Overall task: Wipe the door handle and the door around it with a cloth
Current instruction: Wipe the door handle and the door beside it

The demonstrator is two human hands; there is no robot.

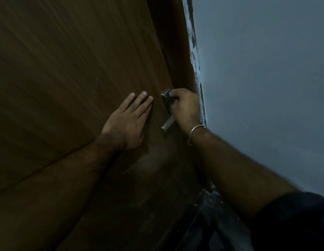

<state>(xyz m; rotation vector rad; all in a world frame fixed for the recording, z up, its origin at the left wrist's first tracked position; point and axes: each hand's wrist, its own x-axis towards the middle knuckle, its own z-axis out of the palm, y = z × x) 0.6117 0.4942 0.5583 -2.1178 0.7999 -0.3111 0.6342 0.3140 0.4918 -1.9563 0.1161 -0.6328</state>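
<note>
The brown wooden door [70, 66] filled the left and centre of the head view, its grain running in long streaks, with the frame edge and a strip of chipped white paint [194, 57] separating it from the grey-blue wall [266, 78] on the right. The metal door handle [167, 110] sat on its backplate near the door's right edge, the lever pointing down and to the left in this tilted view. The left hand [127, 118] lay flat against the door face just left of the handle, fingers straight and close together, palm pressed to the wood, holding nothing. The right hand [183, 105] was at the handle's upper part, fingers curled over the top of the backplate; whether a cloth was held under those fingers could not be determined, as none was visible and the hand covered that area. A thin metal bangle [195, 132] circled the right wrist. A dark sleeve [293, 220] covered the upper right arm at the lower right corner. Lighting was dim and the lower part of the door appeared blurred, with a faint pale smear below the handle.
</note>
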